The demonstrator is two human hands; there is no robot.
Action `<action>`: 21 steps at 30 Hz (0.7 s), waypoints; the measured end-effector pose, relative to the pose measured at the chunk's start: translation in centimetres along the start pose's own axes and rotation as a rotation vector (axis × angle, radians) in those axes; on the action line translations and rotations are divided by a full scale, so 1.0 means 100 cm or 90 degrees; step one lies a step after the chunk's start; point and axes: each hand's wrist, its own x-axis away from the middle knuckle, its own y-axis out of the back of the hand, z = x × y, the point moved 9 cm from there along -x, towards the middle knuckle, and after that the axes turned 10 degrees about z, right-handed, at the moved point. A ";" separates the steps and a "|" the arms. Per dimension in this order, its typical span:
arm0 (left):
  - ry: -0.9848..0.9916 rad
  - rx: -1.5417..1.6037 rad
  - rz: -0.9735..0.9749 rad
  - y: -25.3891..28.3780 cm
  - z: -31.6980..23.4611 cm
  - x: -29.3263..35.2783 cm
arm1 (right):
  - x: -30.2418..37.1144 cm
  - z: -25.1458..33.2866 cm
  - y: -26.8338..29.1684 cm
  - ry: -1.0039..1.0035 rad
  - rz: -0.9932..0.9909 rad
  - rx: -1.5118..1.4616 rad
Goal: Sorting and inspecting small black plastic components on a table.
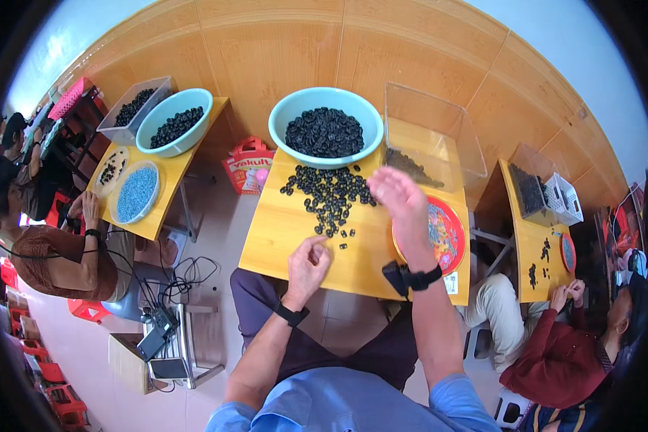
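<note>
My left hand (309, 268) is at the near part of the yellow table, its fingers curled into a pinch; whatever is between them is too small to make out. Loose small black oval pieces (331, 198) lie scattered just beyond it. My right hand (405, 205) is raised over the table, slightly blurred, fingers loosely stretched with nothing visible in them. Partly under that hand and wrist sits a round red tray (457, 253) with a colourful patterned bottom. Behind the loose pieces stands a light blue basin (275, 128) heaped with black pieces (325, 133).
A clear plastic bin (439, 119) with dark pieces stands at the table's back right. To the left, a co-worker (68, 259) sits at a table with a basin (194, 137) and a blue-bead tray (137, 193). Another co-worker (565, 360) works at right. Cables (180, 281) trail over a stool at left.
</note>
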 end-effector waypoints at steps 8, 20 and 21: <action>-0.414 -0.002 0.013 0.053 -0.218 0.053 | 0.034 -0.086 0.000 -0.122 0.144 0.467; -0.808 0.438 0.227 0.065 -0.344 0.119 | 0.047 -0.104 -0.058 -0.002 0.207 0.619; -0.810 0.467 0.233 0.065 -0.345 0.120 | 0.046 -0.103 -0.058 0.000 0.213 0.635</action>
